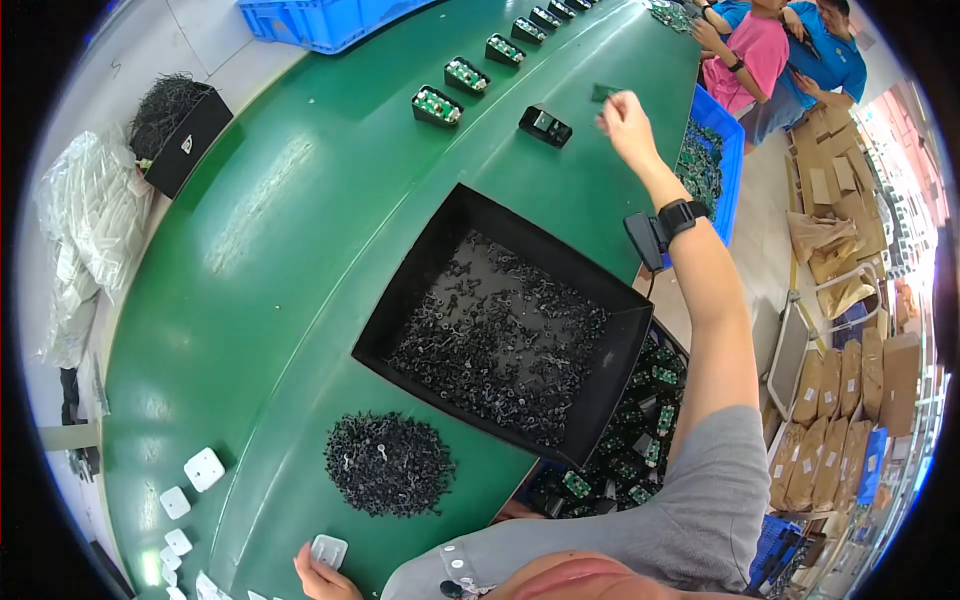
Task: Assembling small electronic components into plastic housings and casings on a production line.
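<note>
My right hand (628, 128) reaches far over the green table, its fingers pinched together. A small flat green piece (603, 92) shows right at its fingertips; whether it is gripped or lies behind them I cannot tell. Just left of this hand a black housing (545, 127) lies on the table. At the near edge my left hand (322, 580) has its fingers closed on a white square plastic piece (328, 551). A black tray (405, 300) of small loose black parts sits between the hands, and a heap of similar parts (390, 463) lies nearer the left hand.
Black holders with circuit boards (437, 106) line the far table. White square pieces (204, 469) lie at left. A blue bin of boards (738, 150) stands at right; more boards (640, 455) sit below the tray. Co-workers (750, 60) are at far right.
</note>
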{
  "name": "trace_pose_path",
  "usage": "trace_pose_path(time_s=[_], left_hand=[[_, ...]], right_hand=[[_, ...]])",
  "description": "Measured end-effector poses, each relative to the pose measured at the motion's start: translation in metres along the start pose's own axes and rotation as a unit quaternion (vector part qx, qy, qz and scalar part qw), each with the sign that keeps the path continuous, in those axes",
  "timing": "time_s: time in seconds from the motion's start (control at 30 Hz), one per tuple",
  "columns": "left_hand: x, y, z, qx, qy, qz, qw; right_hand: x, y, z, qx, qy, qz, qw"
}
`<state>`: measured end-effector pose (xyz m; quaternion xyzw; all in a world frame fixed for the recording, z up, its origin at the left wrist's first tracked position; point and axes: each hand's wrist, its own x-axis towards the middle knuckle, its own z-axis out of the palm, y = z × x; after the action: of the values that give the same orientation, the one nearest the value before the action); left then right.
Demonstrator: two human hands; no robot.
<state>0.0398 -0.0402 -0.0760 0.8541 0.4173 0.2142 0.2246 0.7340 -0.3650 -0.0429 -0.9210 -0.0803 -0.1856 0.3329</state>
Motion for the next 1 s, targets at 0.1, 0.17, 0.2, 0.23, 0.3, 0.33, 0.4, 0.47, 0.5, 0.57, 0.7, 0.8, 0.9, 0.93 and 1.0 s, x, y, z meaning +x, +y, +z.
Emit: trace_pose_path(time_s=[0.1, 0.17, 0.2, 0.23, 0.3, 0.33, 0.4, 0.47, 0.5, 0.57, 0.7, 0.8, 0.9, 0.93, 1.0], left_hand=[[0.000, 0.003, -0.003, 0.032, 0.013, 0.031, 0.999], [0.000, 0.004, -0.002, 0.026, 0.002, 0.052, 0.998], [0.000, 0.001, 0.000, 0.023, 0.008, 0.052, 0.998], [-0.002, -0.004, -0.001, 0.022, 0.015, 0.054, 0.998], [-0.001, -0.007, 0.001, 0.016, 0.026, 0.055, 0.998], [0.000, -0.008, 0.001, 0.012, 0.022, 0.067, 0.997], [0.000, -0.008, -0.001, 0.010, 0.018, 0.078, 0.997], [0.001, -0.006, 0.000, 0.015, 0.031, 0.080, 0.996], [0.001, -0.005, 0.000, 0.014, 0.032, 0.081, 0.996], [0.002, -0.004, 0.000, 0.006, 0.024, 0.075, 0.997], [0.004, 0.004, 0.001, -0.009, 0.007, 0.072, 0.997], [0.004, -0.005, 0.003, 0.015, 0.022, 0.084, 0.996], [0.005, -0.009, 0.002, -0.009, 0.026, 0.111, 0.993], [0.005, -0.009, 0.002, -0.007, 0.022, 0.109, 0.994], [0.007, -0.006, 0.003, -0.010, 0.019, 0.111, 0.994]], right_hand=[[-0.002, -0.041, 0.016, 0.203, -0.055, -0.072, 0.975], [-0.002, -0.060, 0.018, 0.129, -0.062, -0.157, 0.977], [-0.011, -0.075, 0.016, 0.088, -0.050, -0.146, 0.984], [-0.016, -0.079, 0.018, 0.070, -0.056, -0.151, 0.984], [-0.021, -0.082, 0.018, 0.019, -0.072, -0.130, 0.989], [-0.022, -0.083, 0.016, 0.020, -0.069, -0.135, 0.988], [-0.028, -0.088, 0.012, -0.137, -0.036, -0.214, 0.967], [-0.030, -0.087, 0.013, -0.161, -0.058, -0.210, 0.963], [-0.030, -0.084, 0.013, -0.215, -0.106, -0.177, 0.955], [-0.031, -0.080, 0.012, -0.248, -0.151, -0.101, 0.952], [-0.030, -0.049, 0.006, -0.100, -0.120, -0.055, 0.986], [-0.034, -0.051, -0.008, 0.135, -0.140, 0.063, 0.979], [-0.046, -0.041, -0.040, 0.252, -0.179, 0.169, 0.936], [-0.049, -0.037, -0.051, 0.312, -0.174, 0.202, 0.912], [-0.058, -0.029, -0.070, 0.367, -0.151, 0.206, 0.894]])
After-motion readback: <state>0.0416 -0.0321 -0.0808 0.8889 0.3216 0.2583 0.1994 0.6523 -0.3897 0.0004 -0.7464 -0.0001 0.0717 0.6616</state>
